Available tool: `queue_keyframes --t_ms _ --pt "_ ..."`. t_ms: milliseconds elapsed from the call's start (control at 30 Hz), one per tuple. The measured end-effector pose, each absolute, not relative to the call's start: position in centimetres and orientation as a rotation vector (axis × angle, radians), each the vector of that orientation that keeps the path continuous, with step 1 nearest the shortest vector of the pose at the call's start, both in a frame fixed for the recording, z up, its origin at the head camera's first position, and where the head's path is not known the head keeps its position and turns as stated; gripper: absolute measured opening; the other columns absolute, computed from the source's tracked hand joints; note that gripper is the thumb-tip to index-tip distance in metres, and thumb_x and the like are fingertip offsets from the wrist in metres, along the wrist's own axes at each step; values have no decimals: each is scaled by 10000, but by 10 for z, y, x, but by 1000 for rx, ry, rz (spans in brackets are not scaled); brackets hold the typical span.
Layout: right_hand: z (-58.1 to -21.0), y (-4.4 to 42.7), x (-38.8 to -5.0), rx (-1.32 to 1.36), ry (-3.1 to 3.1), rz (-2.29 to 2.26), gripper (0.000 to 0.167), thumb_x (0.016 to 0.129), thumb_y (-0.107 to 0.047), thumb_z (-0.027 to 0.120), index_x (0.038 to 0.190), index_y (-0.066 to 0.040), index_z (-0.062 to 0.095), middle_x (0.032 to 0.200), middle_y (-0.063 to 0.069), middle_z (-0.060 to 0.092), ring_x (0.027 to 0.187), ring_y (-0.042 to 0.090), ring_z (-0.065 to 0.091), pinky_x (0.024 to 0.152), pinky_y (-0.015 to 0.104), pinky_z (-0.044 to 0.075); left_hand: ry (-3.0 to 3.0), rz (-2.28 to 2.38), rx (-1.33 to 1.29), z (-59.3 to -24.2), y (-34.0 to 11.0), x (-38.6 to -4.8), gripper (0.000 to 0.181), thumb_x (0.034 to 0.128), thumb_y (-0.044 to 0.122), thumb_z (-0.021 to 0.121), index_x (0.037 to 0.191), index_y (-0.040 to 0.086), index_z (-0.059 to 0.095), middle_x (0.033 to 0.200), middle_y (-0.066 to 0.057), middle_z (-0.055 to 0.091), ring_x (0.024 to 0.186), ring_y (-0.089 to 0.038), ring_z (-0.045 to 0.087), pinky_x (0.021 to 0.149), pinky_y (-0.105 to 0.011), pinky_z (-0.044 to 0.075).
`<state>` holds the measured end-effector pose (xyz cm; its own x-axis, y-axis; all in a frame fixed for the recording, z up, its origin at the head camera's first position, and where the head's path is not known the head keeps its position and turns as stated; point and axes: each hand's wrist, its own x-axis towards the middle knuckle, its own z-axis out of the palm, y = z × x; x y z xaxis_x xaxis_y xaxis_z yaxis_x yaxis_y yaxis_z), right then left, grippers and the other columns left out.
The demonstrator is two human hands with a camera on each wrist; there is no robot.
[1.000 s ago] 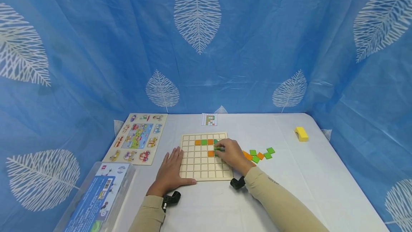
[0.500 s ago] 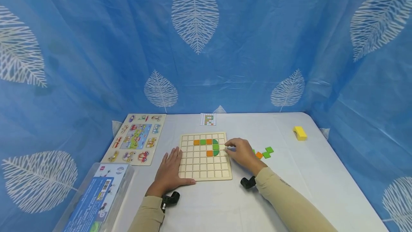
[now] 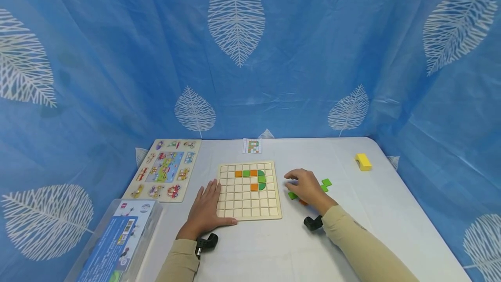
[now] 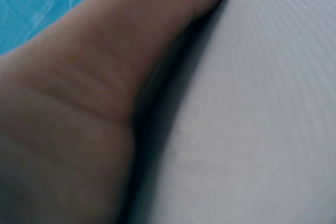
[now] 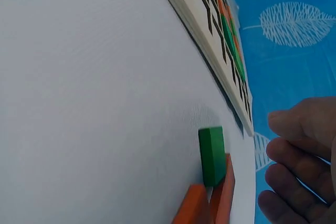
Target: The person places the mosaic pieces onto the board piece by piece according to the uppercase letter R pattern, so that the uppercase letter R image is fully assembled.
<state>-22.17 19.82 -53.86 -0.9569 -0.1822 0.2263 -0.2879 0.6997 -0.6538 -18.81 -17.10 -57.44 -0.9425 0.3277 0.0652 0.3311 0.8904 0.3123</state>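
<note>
My left hand (image 3: pixel 205 208) rests with straight fingers along the left edge of a wooden grid board (image 3: pixel 238 203), its thumb at the front edge. Orange and green tiles (image 3: pixel 254 173) fill several cells in the board's upper right, two of the green ones rounded. To the right of the board, my right hand (image 3: pixel 307 186) is over loose green tiles (image 3: pixel 326 182) and orange ones, partly hiding them. Its fingers are loosely bent, with nothing seen between them. In the right wrist view a green tile (image 5: pixel 212 156) leans against orange pieces, apart from the fingers.
A small pattern card (image 3: pixel 252 146) lies behind the board. At the back left is a wooden picture puzzle (image 3: pixel 166 166), with a clear plastic box (image 3: pixel 133 225) in front of it. A yellow arch block (image 3: pixel 364 162) stands at the far right.
The right hand has let go of a green tile, now in the board's right column, and moved right to the loose tiles. The left hand has stayed in place.
</note>
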Motion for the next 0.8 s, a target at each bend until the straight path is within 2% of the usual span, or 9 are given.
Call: queue_keyframes --t_ms 233,800 --pt "-539 209 -217 395 -2772 1066 202 927 -106 831 1117 -55 786 1095 53 743 1065 305 707 921 503 585 -3039 -505 -524 -575 -171 -188 1470 624 942 705 1647 -22 274 1718 -182 202 1589 -333 122 1271 -521 59" --pt "-540 215 -212 411 -2814 1124 256 912 -88 842 1157 -53 777 1116 30 735 1066 255 701 922 461 586 -3038 -504 -529 -576 -171 -188 1472 628 948 696 1650 -19 264 1720 -180 197 1589 -331 117 1271 -521 52"
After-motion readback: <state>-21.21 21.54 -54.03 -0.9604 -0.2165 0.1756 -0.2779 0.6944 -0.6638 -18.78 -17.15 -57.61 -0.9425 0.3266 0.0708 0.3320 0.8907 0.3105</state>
